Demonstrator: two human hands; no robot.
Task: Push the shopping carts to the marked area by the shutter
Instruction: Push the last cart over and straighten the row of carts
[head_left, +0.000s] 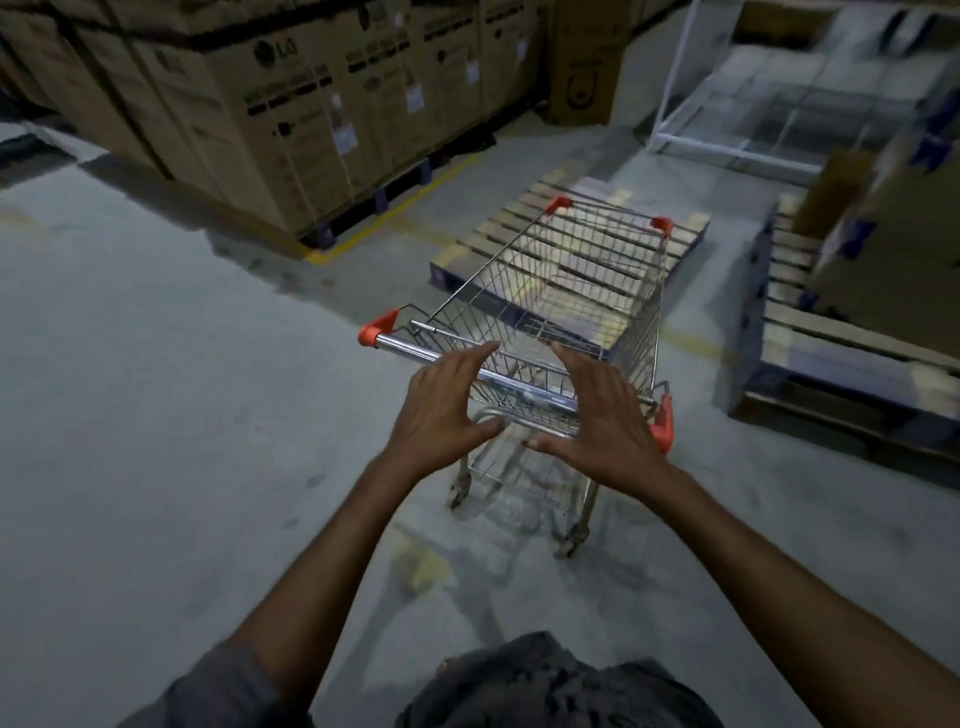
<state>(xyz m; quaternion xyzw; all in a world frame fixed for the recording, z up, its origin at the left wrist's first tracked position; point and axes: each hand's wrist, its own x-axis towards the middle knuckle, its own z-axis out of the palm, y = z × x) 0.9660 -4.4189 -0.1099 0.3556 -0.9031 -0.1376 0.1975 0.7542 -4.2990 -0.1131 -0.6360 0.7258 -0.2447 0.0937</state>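
Note:
An empty wire shopping cart with red corner caps stands on the grey floor in front of me, angled to the right. Its chrome handle bar runs from upper left to lower right. My left hand and my right hand hover just over the handle with fingers spread and straight. Neither hand grips the bar. No shutter shows in this view.
Stacked cardboard boxes on pallets line the left back. A yellow floor line runs beside them. A low wooden pallet lies right behind the cart. Another pallet with boxes sits at the right. A white frame stands at the back.

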